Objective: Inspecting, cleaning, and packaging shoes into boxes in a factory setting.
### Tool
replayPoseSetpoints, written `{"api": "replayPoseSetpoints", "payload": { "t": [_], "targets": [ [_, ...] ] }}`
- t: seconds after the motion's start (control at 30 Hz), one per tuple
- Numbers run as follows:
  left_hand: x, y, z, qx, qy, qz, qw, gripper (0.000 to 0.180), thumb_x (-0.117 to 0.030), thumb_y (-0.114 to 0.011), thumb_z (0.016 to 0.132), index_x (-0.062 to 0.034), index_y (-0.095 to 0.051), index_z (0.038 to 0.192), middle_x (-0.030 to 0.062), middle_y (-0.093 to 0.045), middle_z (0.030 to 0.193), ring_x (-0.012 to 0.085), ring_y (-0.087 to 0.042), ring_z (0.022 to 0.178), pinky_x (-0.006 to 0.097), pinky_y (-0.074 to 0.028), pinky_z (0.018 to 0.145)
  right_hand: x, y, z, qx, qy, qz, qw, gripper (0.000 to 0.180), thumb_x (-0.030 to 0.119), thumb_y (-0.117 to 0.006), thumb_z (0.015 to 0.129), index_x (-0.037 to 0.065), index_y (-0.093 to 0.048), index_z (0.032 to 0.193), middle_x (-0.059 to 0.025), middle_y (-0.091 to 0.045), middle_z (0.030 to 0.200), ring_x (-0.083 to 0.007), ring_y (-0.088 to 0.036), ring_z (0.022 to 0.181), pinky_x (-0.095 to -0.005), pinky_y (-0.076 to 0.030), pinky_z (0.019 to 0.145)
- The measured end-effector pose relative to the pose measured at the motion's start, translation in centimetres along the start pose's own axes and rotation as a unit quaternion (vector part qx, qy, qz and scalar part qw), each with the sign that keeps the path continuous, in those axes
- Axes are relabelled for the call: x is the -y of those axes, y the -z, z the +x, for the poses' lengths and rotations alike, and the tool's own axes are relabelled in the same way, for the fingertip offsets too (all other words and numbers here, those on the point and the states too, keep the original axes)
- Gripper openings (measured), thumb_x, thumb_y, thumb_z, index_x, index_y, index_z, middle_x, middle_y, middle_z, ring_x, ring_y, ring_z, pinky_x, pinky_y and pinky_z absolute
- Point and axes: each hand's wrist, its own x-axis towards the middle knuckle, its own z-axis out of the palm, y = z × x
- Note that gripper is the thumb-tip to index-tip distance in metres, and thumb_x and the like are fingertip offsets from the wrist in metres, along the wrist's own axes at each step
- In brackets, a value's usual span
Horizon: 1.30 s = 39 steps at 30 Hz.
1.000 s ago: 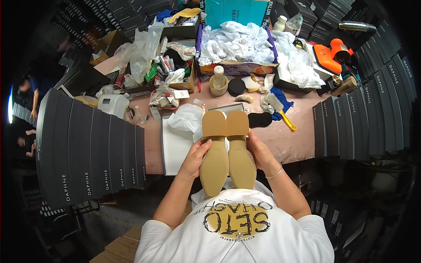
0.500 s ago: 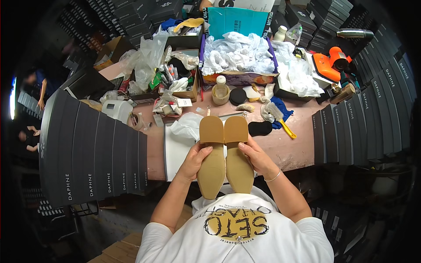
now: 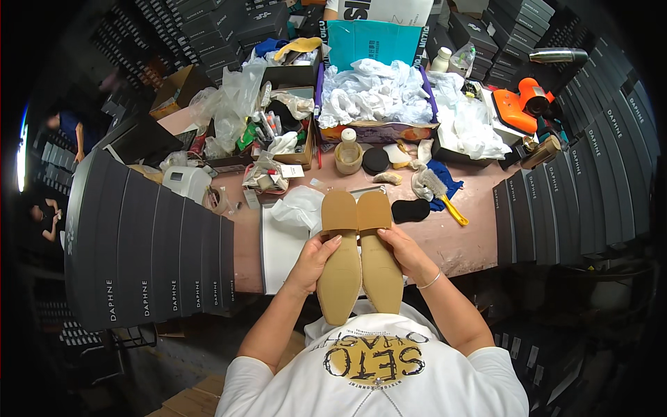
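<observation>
two tan shoes, soles up, side by side: the left hand [image 3: 314,258] grips the left shoe [image 3: 340,257], the right hand [image 3: 406,251] grips the right shoe [image 3: 378,250]. beyond the fingers lies one black pad [image 3: 410,210].

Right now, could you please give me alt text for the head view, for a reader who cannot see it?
A person holds a pair of tan shoes soles up, side by side, left hand on one and right hand on the other, over a cluttered workbench flanked by rows of dark shoe boxes.

Rows of dark shoeboxes [image 3: 149,257] flank the table; a teal carton [image 3: 375,42] stands behind.
</observation>
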Motion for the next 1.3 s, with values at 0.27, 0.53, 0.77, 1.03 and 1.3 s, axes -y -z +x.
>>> {"api": "replayPoseSetpoints", "payload": {
  "t": [0.27,0.53,0.77,1.03,1.3],
  "targets": [
    [0.8,0.2,0.1,-0.012,0.012,0.013,1.000,0.031,-0.018,-0.051,0.096,0.0003,-0.048,0.121,0.0066,-0.063,0.100,0.0104,-0.064,0.082,0.024,-0.055,0.070,-0.6,0.4,0.1,-0.005,-0.027,0.011,1.000,0.044,0.017,-0.043,0.097,0.009,-0.035,0.139,-0.0058,-0.053,0.120,-0.0122,-0.055,0.101,-0.0278,-0.049,0.086],
    [0.0,0.8,1.1,-0.014,-0.053,0.067,0.996,0.031,-0.017,-0.052,0.096,0.0009,-0.049,0.120,0.0061,-0.060,0.103,0.0101,-0.061,0.086,0.025,-0.053,0.074,0.3,0.5,1.5,0.002,0.039,-0.036,0.999,0.045,0.014,-0.047,0.095,0.009,-0.035,0.139,-0.0045,-0.051,0.119,-0.0116,-0.054,0.100,-0.0277,-0.048,0.085],
    [-0.8,2.9,1.0,0.003,0.037,0.100,0.994,0.031,-0.013,-0.052,0.095,-0.0003,-0.047,0.123,0.0068,-0.061,0.104,0.0117,-0.062,0.086,0.026,-0.053,0.073,-6.7,6.9,5.4,-0.168,0.128,-0.369,0.905,0.068,0.028,-0.058,0.091,0.006,-0.024,0.145,-0.0157,-0.051,0.121,-0.0179,-0.056,0.090,-0.0319,-0.048,0.080],
    [0.5,3.1,-1.0,0.110,0.203,0.180,0.956,0.046,-0.021,-0.058,0.093,-0.0020,-0.041,0.131,0.0082,-0.058,0.111,0.0120,-0.059,0.095,0.026,-0.050,0.079,-2.0,0.2,0.3,0.099,0.014,-0.257,0.961,0.043,0.026,-0.051,0.096,0.008,-0.042,0.134,-0.0063,-0.053,0.118,-0.0131,-0.055,0.097,-0.0267,-0.048,0.078],
    [5.8,0.1,0.5,0.015,0.112,-0.015,0.993,0.057,-0.033,-0.053,0.095,-0.0044,-0.032,0.140,0.0093,-0.048,0.128,0.0174,-0.048,0.117,0.029,-0.038,0.099,-4.2,-1.1,-4.7,0.079,-0.151,-0.093,0.981,0.038,0.032,-0.046,0.098,0.010,-0.045,0.129,-0.0053,-0.054,0.118,-0.0148,-0.057,0.104,-0.0303,-0.052,0.079]
  ]
}}
